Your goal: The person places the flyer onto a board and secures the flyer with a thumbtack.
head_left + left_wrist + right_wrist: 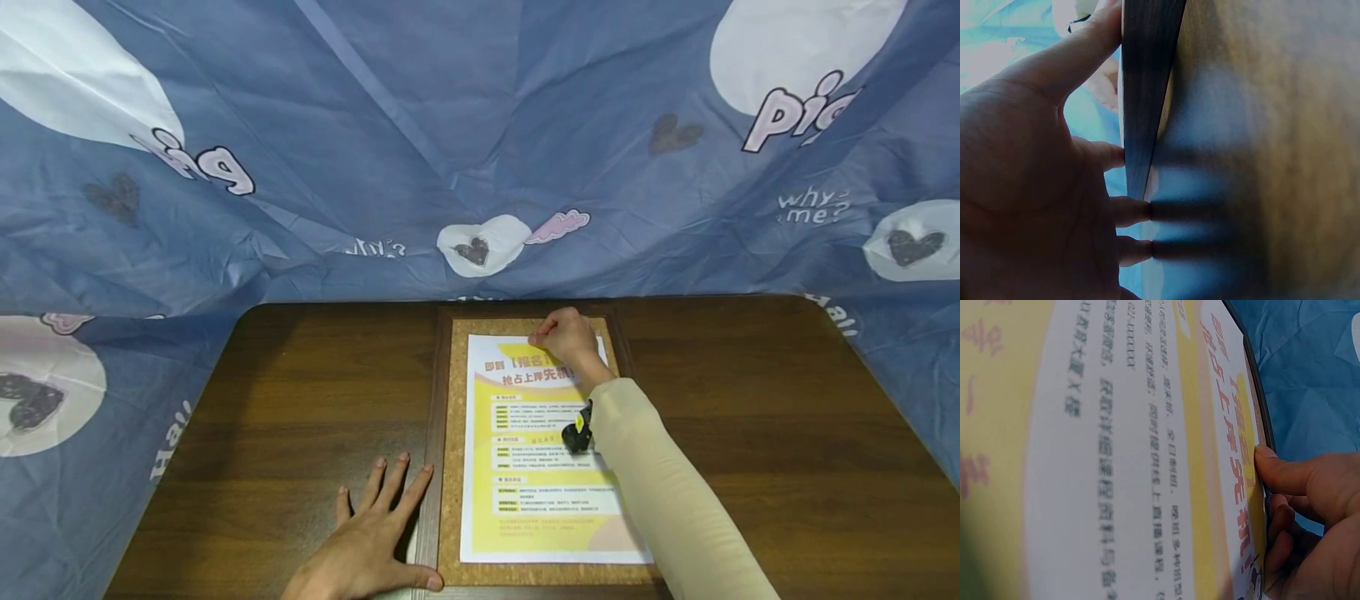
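Note:
A yellow-and-white printed poster (555,467) lies on a wood-framed cork board (455,450). At the poster's top edge is my right hand (572,340), its fingers curled and thumb and forefinger pinching there. In the right wrist view the right hand (1316,506) has its thumb tip on the paper by the top edge; whether a small object sits between the fingertips is hidden. My left hand (360,537) rests with fingers spread on the table, left of the board. Its thumb touches the frame's lower left corner; the left wrist view shows the frame's side (1147,81) along the left hand (1041,181).
The dark brown wooden table (300,400) extends to both sides of the board. A blue patterned cloth (375,150) hangs behind it and down both sides. A black device (577,432) is worn at the right wrist, over the poster.

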### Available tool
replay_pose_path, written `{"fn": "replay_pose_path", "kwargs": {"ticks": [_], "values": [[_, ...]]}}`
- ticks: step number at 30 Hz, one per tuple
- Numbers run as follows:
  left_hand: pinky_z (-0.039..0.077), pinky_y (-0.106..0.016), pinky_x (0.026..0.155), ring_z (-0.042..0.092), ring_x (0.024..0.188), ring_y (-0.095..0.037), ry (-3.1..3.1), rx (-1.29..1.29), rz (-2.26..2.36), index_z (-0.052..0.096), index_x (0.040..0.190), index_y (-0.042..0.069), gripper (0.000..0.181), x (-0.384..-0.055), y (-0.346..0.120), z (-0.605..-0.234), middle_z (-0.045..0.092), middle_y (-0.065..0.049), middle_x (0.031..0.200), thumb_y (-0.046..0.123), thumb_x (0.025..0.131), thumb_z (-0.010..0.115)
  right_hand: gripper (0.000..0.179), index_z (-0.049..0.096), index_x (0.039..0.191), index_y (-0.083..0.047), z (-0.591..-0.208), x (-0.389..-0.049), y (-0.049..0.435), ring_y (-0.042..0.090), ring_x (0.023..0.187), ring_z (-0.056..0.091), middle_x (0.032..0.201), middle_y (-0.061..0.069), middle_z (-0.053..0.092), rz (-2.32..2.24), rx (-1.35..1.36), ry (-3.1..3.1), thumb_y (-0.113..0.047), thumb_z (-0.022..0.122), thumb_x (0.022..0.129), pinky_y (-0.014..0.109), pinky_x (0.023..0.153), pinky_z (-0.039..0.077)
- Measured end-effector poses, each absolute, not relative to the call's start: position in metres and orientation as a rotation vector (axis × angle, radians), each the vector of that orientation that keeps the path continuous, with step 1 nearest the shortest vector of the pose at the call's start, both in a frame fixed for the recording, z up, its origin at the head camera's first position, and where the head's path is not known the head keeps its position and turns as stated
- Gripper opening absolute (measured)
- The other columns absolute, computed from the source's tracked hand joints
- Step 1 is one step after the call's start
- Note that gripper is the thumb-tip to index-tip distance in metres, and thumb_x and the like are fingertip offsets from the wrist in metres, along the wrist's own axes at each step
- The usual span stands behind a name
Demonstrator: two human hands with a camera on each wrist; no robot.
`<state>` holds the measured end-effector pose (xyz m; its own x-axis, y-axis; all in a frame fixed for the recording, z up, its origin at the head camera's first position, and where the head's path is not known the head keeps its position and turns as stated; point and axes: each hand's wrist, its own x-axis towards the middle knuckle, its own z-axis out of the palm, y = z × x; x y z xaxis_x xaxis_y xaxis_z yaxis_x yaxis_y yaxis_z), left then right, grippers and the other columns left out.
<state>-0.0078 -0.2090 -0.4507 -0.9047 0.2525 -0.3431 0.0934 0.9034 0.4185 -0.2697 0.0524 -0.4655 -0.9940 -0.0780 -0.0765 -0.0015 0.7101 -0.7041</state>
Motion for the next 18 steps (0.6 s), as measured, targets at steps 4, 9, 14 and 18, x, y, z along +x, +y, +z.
{"fn": "replay_pose_path", "kwargs": {"ticks": [4, 9, 14, 18], "values": [[0.004, -0.084, 0.096, 0.002, 0.146, -0.047, 2.676, 0.26, 0.563, 0.017, 0.16, 0.026, 0.126, -0.0077, -0.2095, -0.4505, 0.007, -0.018, 0.164, 0.077, 0.06, 0.073, 0.02, 0.07, 0.072, -0.01, -0.4639, -0.2687, 0.053, 0.021, 0.065, 0.059, 0.076, 0.003, 0.069, -1.183, -0.075, 2.806, -0.023, 0.082, 0.083, 0.035, 0.063, 0.047], [0.004, -0.084, 0.096, 0.001, 0.146, -0.047, 2.68, 0.271, 0.573, 0.017, 0.16, 0.026, 0.125, -0.007, -0.2101, -0.45, 0.007, -0.018, 0.163, 0.078, 0.06, 0.072, 0.019, 0.071, 0.074, -0.008, -0.4626, -0.267, 0.0533, 0.022, 0.067, 0.06, 0.079, 0.005, 0.07, -1.213, -0.079, 2.796, -0.021, 0.082, 0.083, 0.037, 0.066, 0.048], [0.004, -0.084, 0.096, 0.002, 0.146, -0.048, 2.677, 0.271, 0.587, 0.018, 0.16, 0.026, 0.124, -0.0067, -0.2105, -0.4503, 0.009, -0.018, 0.163, 0.076, 0.06, 0.073, 0.018, 0.072, 0.076, -0.007, -0.4621, -0.2669, 0.0525, 0.022, 0.07, 0.06, 0.082, 0.006, 0.07, -1.246, -0.049, 2.757, -0.02, 0.081, 0.084, 0.038, 0.07, 0.049], [0.004, -0.084, 0.095, 0.001, 0.146, -0.048, 2.665, 0.263, 0.595, 0.018, 0.16, 0.026, 0.123, -0.0074, -0.2109, -0.4508, 0.008, -0.018, 0.163, 0.075, 0.061, 0.074, 0.018, 0.072, 0.079, -0.006, -0.4622, -0.2676, 0.0526, 0.022, 0.071, 0.061, 0.084, 0.007, 0.07, -1.278, -0.029, 2.728, -0.021, 0.08, 0.085, 0.037, 0.072, 0.05]]}}
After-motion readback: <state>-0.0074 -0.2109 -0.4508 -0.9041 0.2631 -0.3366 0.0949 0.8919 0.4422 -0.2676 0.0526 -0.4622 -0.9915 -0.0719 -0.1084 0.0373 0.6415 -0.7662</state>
